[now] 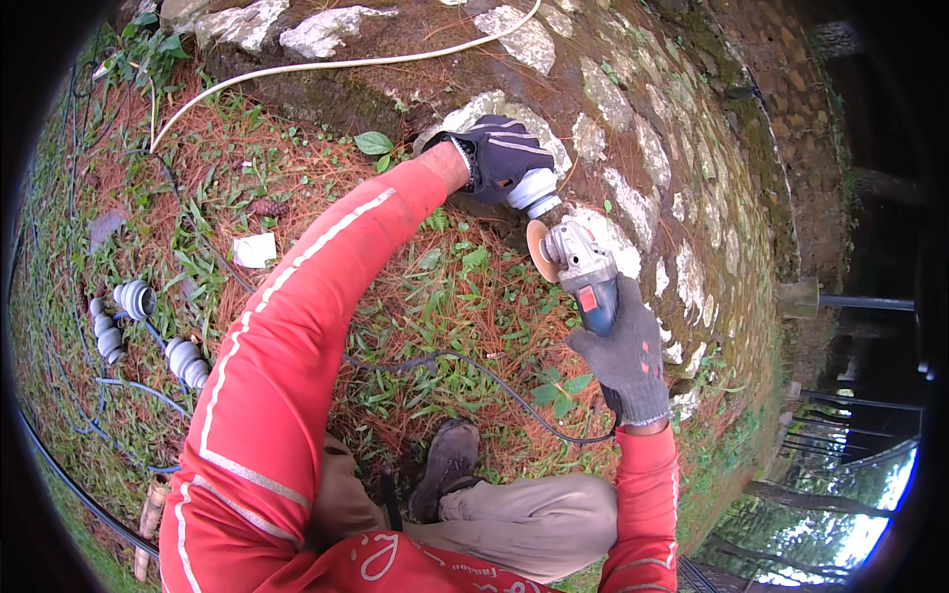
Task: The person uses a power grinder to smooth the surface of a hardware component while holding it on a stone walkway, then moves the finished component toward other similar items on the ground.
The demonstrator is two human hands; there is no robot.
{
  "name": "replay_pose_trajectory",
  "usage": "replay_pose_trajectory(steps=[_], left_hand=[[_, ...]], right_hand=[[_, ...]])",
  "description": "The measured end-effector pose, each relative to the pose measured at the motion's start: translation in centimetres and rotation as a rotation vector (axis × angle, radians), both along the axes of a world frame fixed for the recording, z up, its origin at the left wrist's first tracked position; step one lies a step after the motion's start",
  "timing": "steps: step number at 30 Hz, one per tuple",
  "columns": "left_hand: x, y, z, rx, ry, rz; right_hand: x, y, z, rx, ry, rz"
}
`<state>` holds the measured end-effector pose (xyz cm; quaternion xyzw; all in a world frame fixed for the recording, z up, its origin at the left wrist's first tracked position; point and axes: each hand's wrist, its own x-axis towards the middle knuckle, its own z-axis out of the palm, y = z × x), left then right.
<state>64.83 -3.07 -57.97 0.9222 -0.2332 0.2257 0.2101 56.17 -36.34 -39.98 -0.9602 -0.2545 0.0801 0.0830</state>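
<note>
Your right hand [628, 351], in a grey glove, is wrapped around the body of a grinder [585, 272], with the tool's head pointing up and away from you. Its reddish-brown disc [539, 250] stands on edge at the head's left side. Your left hand [506, 160], in a dark glove with pale stripes, is closed around a whitish ribbed piece [535, 191], whose narrow end pokes out toward the disc. That end sits just beside the disc's upper edge; you cannot tell from here whether the two touch.

From the grinder's rear, below your right wrist, a dark cord [494, 381] curves left across the grass [395, 395]. Your red sleeves [287, 326] reach in from below, the left one crossing much of the ground. Beneath them show your beige trousers [534, 519] and a dark shoe [445, 467].

Past your hands, a slope of pale, mossy stones [623, 99] rises ahead and to the right. A cream cable [326, 66] bends along its upper left part. Left of your sleeve lies a white scrap [255, 250], and farther left three grey ribbed pieces [186, 363] lie in the grass among blue and black lines [148, 387].
</note>
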Motion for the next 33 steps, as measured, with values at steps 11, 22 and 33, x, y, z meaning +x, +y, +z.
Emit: replay_pose_trajectory(steps=[11, 22, 33], left_hand=[[0.5, -0.2, -0.2, -0.008, -0.052, -0.021], [0.8, -0.1, -1.0, -0.033, -0.083, -0.028], [1.4, -0.1, -1.6, -0.074, -0.119, -0.021]], right_hand=[[0.5, 0.3, -0.2, -0.033, 0.033, -0.051], [0.8, 0.7, -0.5, -0.006, 0.013, -0.010], [0.0, -1.3, 0.3, -0.015, -0.003, -0.012]])
